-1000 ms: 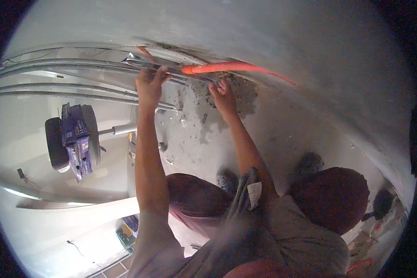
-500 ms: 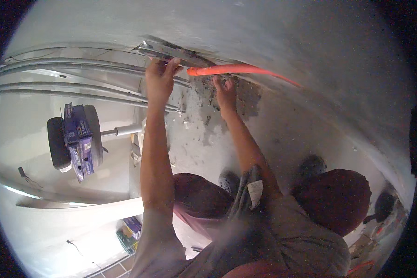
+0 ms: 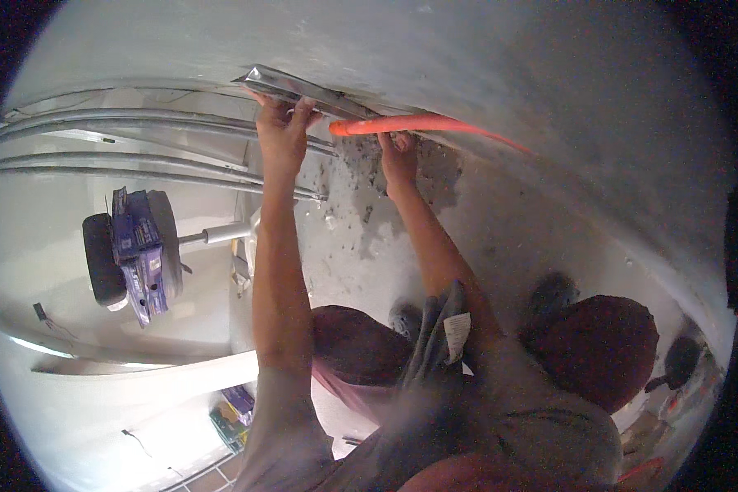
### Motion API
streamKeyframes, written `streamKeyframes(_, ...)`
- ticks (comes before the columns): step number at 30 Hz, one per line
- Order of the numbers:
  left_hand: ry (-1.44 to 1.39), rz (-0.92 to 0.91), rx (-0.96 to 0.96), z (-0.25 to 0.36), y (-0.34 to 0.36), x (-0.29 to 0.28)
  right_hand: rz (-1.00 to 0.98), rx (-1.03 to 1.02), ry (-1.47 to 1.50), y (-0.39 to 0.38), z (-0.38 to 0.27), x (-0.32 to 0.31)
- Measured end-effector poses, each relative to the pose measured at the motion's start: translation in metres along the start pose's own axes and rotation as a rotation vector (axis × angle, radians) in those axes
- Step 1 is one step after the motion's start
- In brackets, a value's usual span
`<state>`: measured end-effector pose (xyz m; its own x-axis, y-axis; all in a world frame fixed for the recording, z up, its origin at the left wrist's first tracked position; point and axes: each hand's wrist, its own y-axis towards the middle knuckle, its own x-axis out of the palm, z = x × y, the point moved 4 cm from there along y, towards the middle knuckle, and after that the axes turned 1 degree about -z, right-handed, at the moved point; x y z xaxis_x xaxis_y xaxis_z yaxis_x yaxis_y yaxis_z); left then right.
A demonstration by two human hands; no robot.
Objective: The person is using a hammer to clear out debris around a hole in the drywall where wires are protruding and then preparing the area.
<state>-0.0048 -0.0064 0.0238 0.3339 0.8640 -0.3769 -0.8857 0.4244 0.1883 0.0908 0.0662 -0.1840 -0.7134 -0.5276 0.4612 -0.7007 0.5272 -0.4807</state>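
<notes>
The person bends toward the grey wall [image 3: 508, 74], the left hand [image 3: 283, 138] closed around a shiny metal channel [image 3: 299, 88], its thumb on the near side. The channel lies slantwise along the foot of the wall, its bright end beyond that hand and the rest running off to the right. An orange tube [image 3: 410, 123] crosses in front of its far part, and the right hand [image 3: 398, 164] is up just under this tube, fingers bent; I can't tell from here whether they grip anything. To the left of the hands run 4 grey pipes [image 3: 131, 124], 2 above and 2 below. Nearer me on that side, purple packages [image 3: 139, 246] rest against a black pad [image 3: 102, 261] beside a grey post [image 3: 230, 234]. Dark, crumbly patches mark the floor [image 3: 484, 217] below the tube, well apart from the 2 dark shoes.
</notes>
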Motion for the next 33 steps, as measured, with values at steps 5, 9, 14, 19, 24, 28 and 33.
streamKeyframes(5,-0.021,0.009,-0.023,0.001,-0.004,-0.002,0.025,0.094,0.077,0.003,0.016,0.007)
streamKeyframes(9,-0.049,-0.063,-0.033,0.006,-0.005,0.010,0.063,0.016,-0.023,0.020,0.034,0.003)
streamKeyframes(14,-0.069,-0.098,-0.031,0.007,-0.008,0.016,0.123,0.007,-0.193,0.029,0.040,0.001)
streamKeyframes(19,0.024,-0.094,-0.021,0.007,-0.017,-0.008,0.089,-0.123,-0.146,0.013,0.026,0.022)
streamKeyframes(24,0.038,-0.159,-0.004,0.007,-0.010,0.025,0.002,-0.234,0.075,0.057,0.038,0.014)
streamKeyframes(28,-0.023,-0.127,0.011,-0.011,-0.016,0.005,-0.005,-0.105,0.107,0.025,0.037,0.037)
streamKeyframes(33,-0.002,-0.147,0.002,-0.005,-0.015,0.012,0.011,-0.120,0.208,0.019,0.020,0.030)
